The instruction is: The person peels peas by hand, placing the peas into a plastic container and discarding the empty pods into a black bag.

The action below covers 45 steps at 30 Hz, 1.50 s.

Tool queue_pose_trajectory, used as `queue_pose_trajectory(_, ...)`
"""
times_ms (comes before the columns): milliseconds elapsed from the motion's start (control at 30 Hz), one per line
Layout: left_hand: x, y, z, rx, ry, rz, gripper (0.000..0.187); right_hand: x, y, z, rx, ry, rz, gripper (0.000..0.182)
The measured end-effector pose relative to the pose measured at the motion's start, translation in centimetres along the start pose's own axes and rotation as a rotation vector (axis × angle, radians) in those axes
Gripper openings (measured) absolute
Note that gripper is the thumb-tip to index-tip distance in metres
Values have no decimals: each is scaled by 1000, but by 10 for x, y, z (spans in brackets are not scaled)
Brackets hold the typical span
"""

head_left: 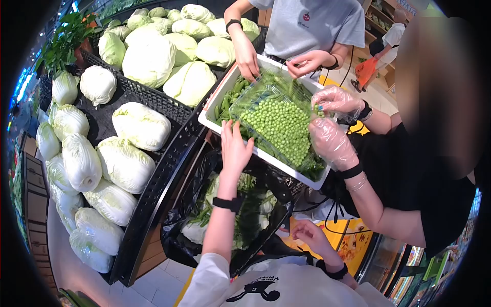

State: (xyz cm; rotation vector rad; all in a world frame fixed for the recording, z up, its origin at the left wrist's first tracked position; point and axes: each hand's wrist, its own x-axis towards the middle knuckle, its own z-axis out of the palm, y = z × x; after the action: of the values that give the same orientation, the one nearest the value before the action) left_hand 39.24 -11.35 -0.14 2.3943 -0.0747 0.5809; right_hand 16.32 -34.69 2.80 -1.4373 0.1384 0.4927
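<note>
My left hand [235, 149] reaches up to the near left side of a white foam box [211, 120], fingers outstretched over the rim and close to green pea pods [223, 108]. In the box lies a clear plastic tray [244, 95] with shelled green peas [276, 123] heaped in it. Low in front of my shirt, my right hand [310, 236] is raised with its fingers loosely bent and apart, nothing visible in them. A co-worker's gloved hands [332, 135] hold a small green piece over the box's right side. Another person's hands [249, 64] are at the far rim.
Napa cabbages [82, 161] and round cabbages [148, 59] fill black crates on the left. Below the box stands a container lined with a black bag [176, 225], holding leafy scraps and pods. Two people stand close by, across and to the right. A potted plant [66, 38] is at upper left.
</note>
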Motion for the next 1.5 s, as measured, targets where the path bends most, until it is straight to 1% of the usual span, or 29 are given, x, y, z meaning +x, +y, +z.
queue_pose_trajectory(33,11,-4,4,79,-31,32,59,-1,6,-7,-3,1,-11,9)
queue_pose_trajectory(100,27,-10,17,284,-178,46,65,-4,16,-22,-161,32,67,8)
queue_pose_trajectory(133,36,-10,22,325,-344,-10,68,-5,13,-22,-206,53,89,9)
queue_pose_trajectory(167,45,-13,25,433,-513,27,72,-4,17,-25,-194,37,134,8)
queue_pose_trajectory(233,52,-17,25,433,-576,37,71,-1,15,-24,-128,56,119,8)
queue_pose_trajectory(267,56,-35,38,410,-610,92,72,0,10,-23,-166,41,114,10)
queue_pose_trajectory(300,58,-47,44,323,-626,129,54,3,9,-25,-164,19,110,11)
queue_pose_trajectory(333,64,-32,31,386,-772,-5,56,5,9,-25,-130,19,104,12)
queue_pose_trajectory(400,66,-31,35,441,-797,-12,71,12,16,-31,-96,-1,45,15)
queue_pose_trajectory(433,61,-39,43,424,-685,46,71,16,24,-36,-91,-20,3,17)
queue_pose_trajectory(467,58,-41,45,504,-680,86,80,19,28,-38,-78,-29,-16,20)
queue_pose_trajectory(500,57,-38,40,473,-627,74,90,22,27,-38,-59,-25,-8,20)
queue_pose_trajectory(567,56,-36,35,398,-554,74,98,24,21,-35,-118,-22,0,21)
queue_pose_trajectory(767,61,-51,34,214,-466,116,80,26,29,-32,-50,-40,29,23)
queue_pose_trajectory(800,61,-48,30,220,-426,131,69,25,25,-29,-71,-44,23,23)
queue_pose_trajectory(833,64,-47,26,219,-424,134,69,25,24,-28,-72,-42,20,23)
queue_pose_trajectory(900,73,-50,16,139,-423,122,58,24,23,-26,-77,-65,56,23)
queue_pose_trajectory(933,76,-54,14,63,-344,167,50,24,23,-25,-76,-63,56,23)
queue_pose_trajectory(967,79,-56,12,63,-347,167,50,24,23,-24,-68,-68,61,22)
queue_pose_trajectory(1033,87,-53,-1,15,-339,129,46,24,25,-22,-61,-74,73,22)
queue_pose_trajectory(1067,89,-52,-8,-94,-331,116,42,24,27,-22,-64,-95,45,21)
queue_pose_trajectory(1100,92,-51,-14,-153,-391,-21,41,25,29,-21,-67,-117,17,21)
queue_pose_trajectory(1167,94,-70,-6,-294,-318,26,47,28,31,-18,-59,-106,24,20)
queue_pose_trajectory(1233,95,-85,-2,-491,-349,-16,57,27,27,-14,-79,-98,61,21)
queue_pose_trajectory(1300,93,-81,-9,-688,-310,-100,53,28,30,-13,-43,-119,31,21)
queue_pose_trajectory(1367,92,-76,-17,-876,-329,-306,47,29,25,-10,-95,-130,33,20)
queue_pose_trajectory(1400,93,-80,-13,-960,-341,-302,40,29,23,-8,-91,-129,40,20)
queue_pose_trajectory(1433,92,-83,-9,-975,-346,-380,29,30,22,-7,-89,-125,45,20)
queue_pose_trajectory(1500,89,-86,-6,-975,-301,-441,21,30,23,-6,-87,-125,59,20)
